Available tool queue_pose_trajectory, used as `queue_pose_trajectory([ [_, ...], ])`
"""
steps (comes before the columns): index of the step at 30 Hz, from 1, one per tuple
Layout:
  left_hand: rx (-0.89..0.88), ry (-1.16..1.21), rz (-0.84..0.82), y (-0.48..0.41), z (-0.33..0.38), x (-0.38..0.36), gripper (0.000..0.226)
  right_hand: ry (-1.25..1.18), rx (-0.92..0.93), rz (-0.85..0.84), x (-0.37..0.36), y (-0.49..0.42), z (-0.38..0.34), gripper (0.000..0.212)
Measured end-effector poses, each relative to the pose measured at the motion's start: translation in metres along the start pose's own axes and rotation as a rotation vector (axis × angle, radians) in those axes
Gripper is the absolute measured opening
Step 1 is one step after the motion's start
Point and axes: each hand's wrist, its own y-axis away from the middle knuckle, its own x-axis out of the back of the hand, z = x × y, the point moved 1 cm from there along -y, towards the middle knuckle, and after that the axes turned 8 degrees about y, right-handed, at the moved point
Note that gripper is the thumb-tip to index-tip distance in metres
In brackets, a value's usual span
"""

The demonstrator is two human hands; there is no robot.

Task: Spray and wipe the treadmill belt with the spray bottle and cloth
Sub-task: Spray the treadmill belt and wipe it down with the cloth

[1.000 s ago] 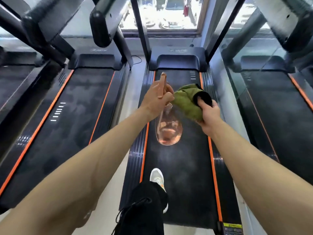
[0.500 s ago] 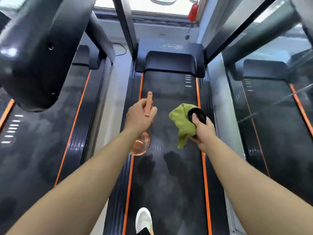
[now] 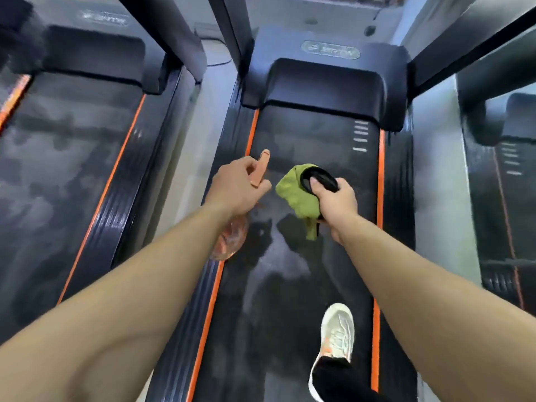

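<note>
Left hand (image 3: 236, 187) clenched around the neck of the spray bottle (image 3: 230, 239); its peach nozzle sticks up past the fingers and points forward, the clear body hangs below the wrist over the left edge of the belt (image 3: 290, 285). Right hand (image 3: 336, 203) clenched on the green cloth (image 3: 295, 195) together with a black oval object (purpose unclear, possibly a holder). The cloth is bunched, one corner dangling, held above the belt and not touching it.

One white shoe (image 3: 336, 340) stands on the belt, lower right.

Step in hand, as I judge it: spraying, or lining up to spray. The belt surface looks patchy grey; wet or just dusty, cannot tell.

Next move calls for aiming the nozzle down at the belt ahead, squeezing the trigger, then lowering the cloth flat onto the sprayed patch.
</note>
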Motion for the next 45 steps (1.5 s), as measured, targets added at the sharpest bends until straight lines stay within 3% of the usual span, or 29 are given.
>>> queue_pose_trajectory([
  [5,0.027,0.000,0.027,-0.110,-0.054,-0.040,0.023,0.102,0.090,-0.007,-0.047,-0.128,0.044,0.031],
  [12,0.091,0.246,0.041,-0.268,-0.153,-0.118,0.015,0.158,0.195,0.311,-0.090,-0.305,0.099,0.031],
  [15,0.116,0.302,0.003,-0.327,-0.171,-0.144,0.018,0.579,0.138,0.334,-0.090,-0.357,0.139,0.038],
  [17,0.128,0.310,-0.024,-0.360,-0.177,-0.158,0.022,0.920,0.158,0.391,-0.092,-0.378,0.158,0.057],
  [18,0.138,0.320,-0.036,-0.374,-0.179,-0.164,0.024,0.999,0.243,0.364,-0.094,-0.387,0.160,0.073],
  [20,0.131,0.313,-0.055,-0.395,-0.182,-0.172,0.015,1.138,0.395,0.125,-0.100,-0.401,0.152,0.097],
  [22,0.113,0.321,-0.076,-0.405,-0.181,-0.172,0.013,1.235,0.336,-0.126,-0.107,-0.409,0.140,0.105],
  [25,0.100,0.362,-0.127,-0.410,-0.175,-0.165,0.007,1.253,0.175,-0.203,-0.110,-0.411,0.125,0.112],
  [27,0.096,0.378,-0.152,-0.410,-0.168,-0.158,0.017,1.262,0.164,-0.205,-0.113,-0.408,0.123,0.115],
  [30,0.084,0.416,-0.138,-0.421,-0.164,-0.154,0.025,1.289,0.260,-0.157,-0.125,-0.415,0.135,0.100],
  [35,0.062,0.356,-0.104,-0.456,-0.167,-0.171,0.004,1.249,0.635,0.123,-0.135,-0.448,0.156,0.072],
  [39,0.147,0.378,-0.078,-0.485,-0.168,-0.188,0.012,1.144,0.709,0.305,-0.144,-0.454,0.187,0.065],
  [45,0.249,0.362,-0.093,-0.500,-0.177,-0.200,0.009,1.119,0.772,0.398,-0.146,-0.461,0.193,0.061],
])
